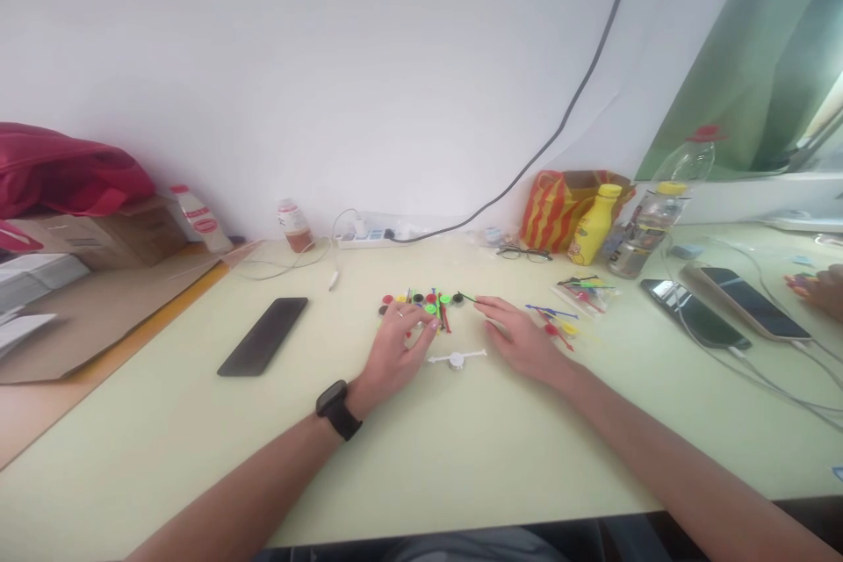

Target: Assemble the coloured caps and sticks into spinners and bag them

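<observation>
My left hand (pixel 395 349) reaches over a pile of small plastic pieces, its thumb and index fingertips close together. Whatever may be between them is too small to make out. Colourful round discs (pixel 430 299) and thin arrow-shaped strips (pixel 446 318) make up the pile, partly hidden by that hand. My right hand (pixel 520 338) is stretched out on the right, thumb apart from the fingers. Its fingertips touch a thin dark strip (pixel 467 297) beside a black disc (pixel 458 299). Between my wrists lies a white arrow piece with a round centre (pixel 457 360).
More strips (pixel 551 313) and a clear bag of pieces (pixel 583 294) lie right of my right hand. A black phone (pixel 263 336) is at left. Glasses (pixel 523 254), a power strip (pixel 362 239) and bottles (pixel 593 224) line the wall. Another person's hand (pixel 826 290) shows at far right.
</observation>
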`<act>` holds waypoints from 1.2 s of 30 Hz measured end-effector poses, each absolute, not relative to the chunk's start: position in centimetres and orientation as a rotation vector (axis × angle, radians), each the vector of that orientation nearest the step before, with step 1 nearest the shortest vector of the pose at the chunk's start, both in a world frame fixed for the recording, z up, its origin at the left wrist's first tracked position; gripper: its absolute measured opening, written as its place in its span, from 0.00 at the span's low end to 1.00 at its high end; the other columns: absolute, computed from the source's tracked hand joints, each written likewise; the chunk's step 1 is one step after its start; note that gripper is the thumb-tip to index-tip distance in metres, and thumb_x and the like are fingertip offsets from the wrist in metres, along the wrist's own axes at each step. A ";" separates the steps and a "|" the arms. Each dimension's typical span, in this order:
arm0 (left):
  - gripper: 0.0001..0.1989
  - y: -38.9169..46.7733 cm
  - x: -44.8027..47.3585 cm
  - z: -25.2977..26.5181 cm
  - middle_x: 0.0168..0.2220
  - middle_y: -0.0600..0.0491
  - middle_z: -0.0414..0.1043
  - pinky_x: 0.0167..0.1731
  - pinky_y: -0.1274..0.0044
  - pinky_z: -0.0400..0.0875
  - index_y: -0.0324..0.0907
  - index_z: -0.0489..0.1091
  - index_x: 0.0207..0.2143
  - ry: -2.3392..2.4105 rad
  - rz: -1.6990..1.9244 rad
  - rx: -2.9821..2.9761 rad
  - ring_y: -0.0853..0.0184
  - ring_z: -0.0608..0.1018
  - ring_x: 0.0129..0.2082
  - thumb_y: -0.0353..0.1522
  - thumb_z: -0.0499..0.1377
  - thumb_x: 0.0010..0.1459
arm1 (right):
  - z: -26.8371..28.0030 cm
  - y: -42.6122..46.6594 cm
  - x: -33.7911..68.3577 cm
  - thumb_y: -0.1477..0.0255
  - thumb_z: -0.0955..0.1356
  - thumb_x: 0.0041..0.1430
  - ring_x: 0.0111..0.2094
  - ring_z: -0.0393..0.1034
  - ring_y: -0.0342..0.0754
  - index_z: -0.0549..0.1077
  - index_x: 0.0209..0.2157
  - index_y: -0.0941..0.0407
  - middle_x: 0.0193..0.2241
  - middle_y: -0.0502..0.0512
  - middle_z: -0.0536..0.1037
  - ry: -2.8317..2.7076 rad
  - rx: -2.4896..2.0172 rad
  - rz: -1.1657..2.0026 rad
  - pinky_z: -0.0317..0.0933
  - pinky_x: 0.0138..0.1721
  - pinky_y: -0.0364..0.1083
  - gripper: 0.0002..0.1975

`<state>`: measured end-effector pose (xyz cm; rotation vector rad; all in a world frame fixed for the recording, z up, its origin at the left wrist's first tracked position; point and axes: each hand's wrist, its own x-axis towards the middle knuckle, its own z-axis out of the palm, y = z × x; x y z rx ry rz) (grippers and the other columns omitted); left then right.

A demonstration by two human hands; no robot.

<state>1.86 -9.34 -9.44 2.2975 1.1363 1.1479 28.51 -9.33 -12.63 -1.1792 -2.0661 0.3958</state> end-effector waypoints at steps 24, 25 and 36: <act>0.11 -10.9 2.0 -8.7 0.40 0.50 0.79 0.45 0.69 0.70 0.48 0.80 0.48 0.827 0.625 2.466 0.60 0.76 0.43 0.36 0.58 0.70 | -12.7 -9.1 28.8 0.74 0.62 0.69 0.64 0.68 0.58 0.76 0.60 0.51 0.64 0.57 0.72 -2.104 -1.174 0.478 0.61 0.68 0.60 0.22; 0.12 -11.2 2.1 -8.5 0.41 0.49 0.79 0.47 0.69 0.71 0.48 0.79 0.51 0.789 0.596 2.457 0.60 0.77 0.43 0.37 0.60 0.69 | -12.7 -9.0 28.9 0.74 0.63 0.69 0.64 0.68 0.58 0.76 0.61 0.51 0.64 0.57 0.72 -2.097 -1.179 0.475 0.61 0.68 0.60 0.22; 0.22 -11.8 1.9 -8.2 0.49 0.50 0.80 0.53 0.67 0.73 0.50 0.75 0.58 0.701 0.571 2.282 0.59 0.79 0.48 0.42 0.67 0.62 | -12.6 -8.9 28.8 0.76 0.62 0.69 0.63 0.69 0.56 0.78 0.57 0.51 0.64 0.57 0.73 -2.113 -1.176 0.497 0.64 0.65 0.57 0.21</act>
